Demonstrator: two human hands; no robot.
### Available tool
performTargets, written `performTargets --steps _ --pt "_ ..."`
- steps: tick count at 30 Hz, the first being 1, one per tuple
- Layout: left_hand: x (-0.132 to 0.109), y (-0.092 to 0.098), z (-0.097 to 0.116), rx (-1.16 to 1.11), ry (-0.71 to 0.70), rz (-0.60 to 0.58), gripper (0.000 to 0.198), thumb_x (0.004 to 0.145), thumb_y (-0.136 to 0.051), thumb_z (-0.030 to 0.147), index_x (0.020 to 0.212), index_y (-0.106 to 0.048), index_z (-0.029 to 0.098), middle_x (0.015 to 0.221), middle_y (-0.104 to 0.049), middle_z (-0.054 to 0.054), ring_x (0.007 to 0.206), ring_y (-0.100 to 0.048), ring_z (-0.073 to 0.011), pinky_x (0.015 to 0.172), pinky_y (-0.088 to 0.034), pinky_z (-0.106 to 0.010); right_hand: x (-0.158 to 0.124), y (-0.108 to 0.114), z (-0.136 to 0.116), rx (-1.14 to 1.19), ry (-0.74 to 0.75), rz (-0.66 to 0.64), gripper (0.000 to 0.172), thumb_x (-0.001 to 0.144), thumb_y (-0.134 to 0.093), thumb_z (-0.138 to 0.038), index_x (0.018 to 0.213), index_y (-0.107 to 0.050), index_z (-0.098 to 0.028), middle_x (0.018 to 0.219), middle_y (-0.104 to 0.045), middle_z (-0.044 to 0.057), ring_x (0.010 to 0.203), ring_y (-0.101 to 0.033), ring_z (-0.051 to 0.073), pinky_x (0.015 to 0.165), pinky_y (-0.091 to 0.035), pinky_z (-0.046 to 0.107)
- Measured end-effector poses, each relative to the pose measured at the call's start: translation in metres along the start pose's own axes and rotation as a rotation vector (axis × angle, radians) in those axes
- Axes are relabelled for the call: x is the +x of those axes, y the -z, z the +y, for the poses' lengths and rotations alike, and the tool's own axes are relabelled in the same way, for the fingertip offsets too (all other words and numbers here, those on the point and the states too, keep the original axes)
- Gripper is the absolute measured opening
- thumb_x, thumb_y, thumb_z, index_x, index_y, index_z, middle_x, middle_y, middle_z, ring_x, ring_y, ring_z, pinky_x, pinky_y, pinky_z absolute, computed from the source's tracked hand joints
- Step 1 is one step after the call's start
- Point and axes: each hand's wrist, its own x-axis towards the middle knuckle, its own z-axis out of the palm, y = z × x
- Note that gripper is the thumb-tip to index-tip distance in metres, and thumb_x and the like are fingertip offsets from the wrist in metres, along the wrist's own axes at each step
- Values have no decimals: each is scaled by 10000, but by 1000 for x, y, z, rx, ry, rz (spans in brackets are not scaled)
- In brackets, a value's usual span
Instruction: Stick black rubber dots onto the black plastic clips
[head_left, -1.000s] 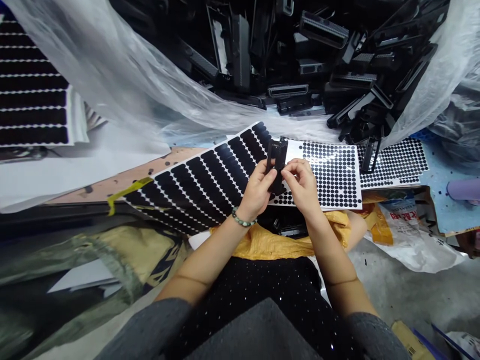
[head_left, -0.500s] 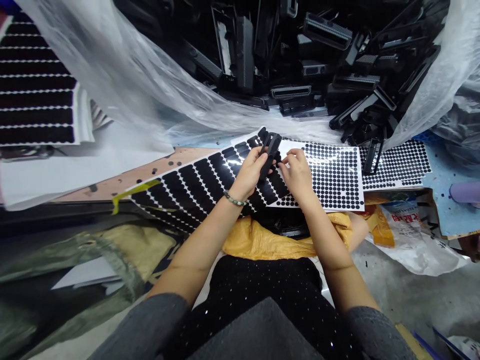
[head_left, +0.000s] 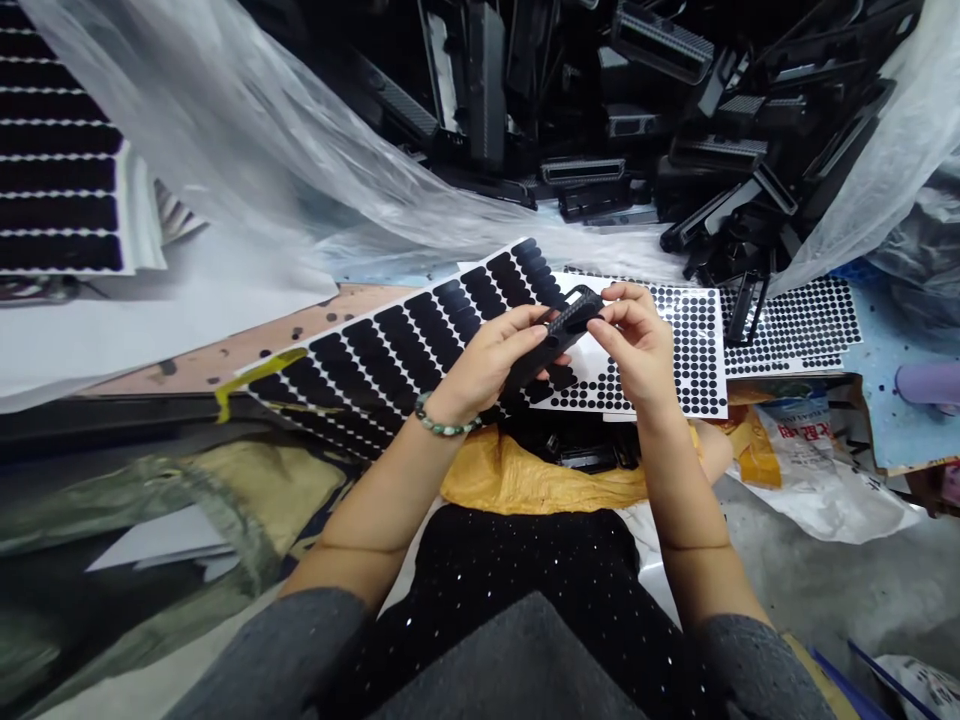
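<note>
Black oblong plastic part (head_left: 564,322): I count one. Left hand (head_left: 487,365) clamped around it, right hand (head_left: 645,345) pinching its upper end.

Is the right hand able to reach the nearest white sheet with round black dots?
Probably yes: the right hand shows over the white dotted sheet, whose right side looks uncovered. But that hand is busy at the end of the long black plastic part.
</note>
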Motion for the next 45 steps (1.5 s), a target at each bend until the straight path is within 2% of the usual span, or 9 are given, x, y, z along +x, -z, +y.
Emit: performTargets --steps 14,21,27,30,32,38,42,43,45 --pt "-5 -6 2 17 -39 30 260 790 -662 327 1009 -645 188 935 -714 -56 761 -738 -190 518 -557 -217 -8 5 -13 -148 8 -16 230 829 -668 -438 755 -644 -222 1092 -562 43 1032 -582 202 834 -575 393" --pt "-8 -14 2 89 -80 71 254 769 -691 287 996 -639 185 899 -705 -44 777 -737 -181 525 -546 -200 -12 1 -17 -271 86 65 143 863 -633 -359 800 -642 -231 1046 -554 45 996 -579 200 809 -589 390" --pt "-13 -22 1 39 -93 129 318 734 -719 281 1019 -610 195 1009 -680 -58 797 -735 -179 542 -561 -209 -22 -4 -26 -355 106 175 218 866 -640 -410 1029 -667 -267 1342 -474 78 1198 -546 276 938 -559 476" --pt "-12 -22 0 -20 -64 99 329 739 -717 323 1022 -598 204 993 -683 -57 772 -732 -174 526 -560 -208 -23 -4 -23 -262 20 168 447 854 -645 -466 1271 -573 -322 1417 -487 67 1249 -543 265 931 -573 438" --pt "-11 -21 -2 -47 -49 75 342 726 -727 341 1010 -594 207 982 -689 -50 733 -730 -164 505 -554 -204 -22 -4 -19 -130 -47 122 490 857 -631 -484 1314 -549 -327 1372 -566 59 1205 -587 231 930 -578 399" --pt "-9 -24 -12 60 -90 19 296 750 -719 321 1009 -626 212 918 -706 -36 758 -744 -173 550 -558 -212 -19 0 -2 163 -162 185 364 737 -726 -500 998 -729 -246 1057 -751 46 978 -699 210 898 -588 395" --pt "17 -21 -3 394 -193 -183 265 762 -708 311 1003 -703 202 941 -746 -49 830 -733 -219 722 -591 -314 -30 18 10 183 -226 327 331 693 -742 -516 879 -754 -242 887 -775 38 793 -714 198 706 -609 357" --pt "30 -20 3 496 -233 -187 249 775 -695 310 999 -715 202 979 -750 -55 882 -727 -238 783 -586 -344 -35 23 12 163 -233 285 314 707 -732 -510 877 -762 -248 880 -779 40 784 -717 200 698 -609 361" --pt "65 -19 20 644 -317 -76 240 836 -623 286 1038 -711 192 1112 -727 -80 1019 -693 -270 910 -546 -393 -44 33 13 64 -248 53 261 759 -700 -471 894 -779 -262 897 -788 44 810 -727 207 757 -608 383"
